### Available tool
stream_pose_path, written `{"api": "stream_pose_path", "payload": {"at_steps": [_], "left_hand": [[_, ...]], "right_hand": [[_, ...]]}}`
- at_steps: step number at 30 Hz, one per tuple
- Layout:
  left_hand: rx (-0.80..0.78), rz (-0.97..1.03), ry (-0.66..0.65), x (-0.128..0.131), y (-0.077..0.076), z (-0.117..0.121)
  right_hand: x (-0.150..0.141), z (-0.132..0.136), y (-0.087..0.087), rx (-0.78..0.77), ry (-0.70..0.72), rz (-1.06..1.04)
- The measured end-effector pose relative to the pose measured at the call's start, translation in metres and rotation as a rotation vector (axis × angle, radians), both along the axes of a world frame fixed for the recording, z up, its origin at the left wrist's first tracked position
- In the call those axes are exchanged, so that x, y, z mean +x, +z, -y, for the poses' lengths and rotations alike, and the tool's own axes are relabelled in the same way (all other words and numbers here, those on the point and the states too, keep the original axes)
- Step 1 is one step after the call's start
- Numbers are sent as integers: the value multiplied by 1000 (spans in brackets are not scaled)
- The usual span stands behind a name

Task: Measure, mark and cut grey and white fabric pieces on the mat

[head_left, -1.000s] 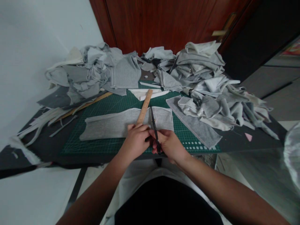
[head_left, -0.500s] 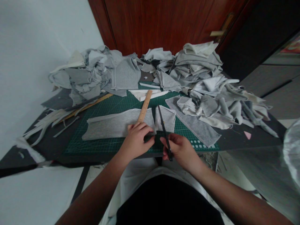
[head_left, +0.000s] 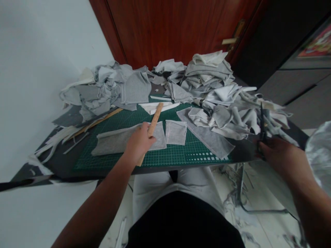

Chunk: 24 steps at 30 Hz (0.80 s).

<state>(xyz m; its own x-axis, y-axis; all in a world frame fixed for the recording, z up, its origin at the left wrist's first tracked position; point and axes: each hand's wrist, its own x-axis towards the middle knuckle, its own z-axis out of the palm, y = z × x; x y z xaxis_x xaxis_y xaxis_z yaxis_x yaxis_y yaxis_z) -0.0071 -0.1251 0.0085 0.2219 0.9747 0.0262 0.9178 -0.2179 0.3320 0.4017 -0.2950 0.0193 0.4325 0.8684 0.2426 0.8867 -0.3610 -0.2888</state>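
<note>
My left hand (head_left: 141,139) is closed on a wooden ruler (head_left: 156,119), which lies slantwise across a long piece of grey fabric (head_left: 111,140). Just right of that piece, a small squarish grey fabric piece (head_left: 176,132) lies apart from it on the green cutting mat (head_left: 165,162). Far to the right, by the table edge, my right hand (head_left: 278,153) is closed around black scissors (head_left: 262,124). The scissors' blades point away from me. Motion blurs this hand and the handles.
Heaps of grey and white fabric scraps stand at the back left (head_left: 103,89) and the right (head_left: 224,103). A grey fabric strip (head_left: 207,134) lies slantwise on the mat. A second wooden strip (head_left: 98,120) rests at the left. Behind is a brown door (head_left: 168,31).
My right hand has swung far right with the scissors, away from the small fabric piece. My left hand has shifted slightly left and up along the ruler, which now shows below the hand.
</note>
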Motion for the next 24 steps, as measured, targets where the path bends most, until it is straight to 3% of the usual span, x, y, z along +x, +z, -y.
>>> {"api": "stream_pose_path", "payload": {"at_steps": [3,5,10,13,15,19,22,24], "left_hand": [[24,71,46,-1,7,-3],[44,94,66,-12,15,-6],[102,71,166,-70,43,-11],[148,8,284,-111,56,-12],[150,-29,330,-134,59,-13],[102,-114,298,-168,53,-22],[98,-177,276,-183,44,-30],[122,-183,223,-191,40,-35]], "right_hand": [[28,-15,-18,-154,-86,110],[39,-26,-28,-175,-85,130],[62,-43,-32,-182,46,154],[53,-48,-24,-165,86,219],[22,-51,-18,-53,128,287],[-95,-55,-9,202,619,144],[-191,-62,-12,130,970,11],[-238,-72,-18,63,1091,-42]]}}
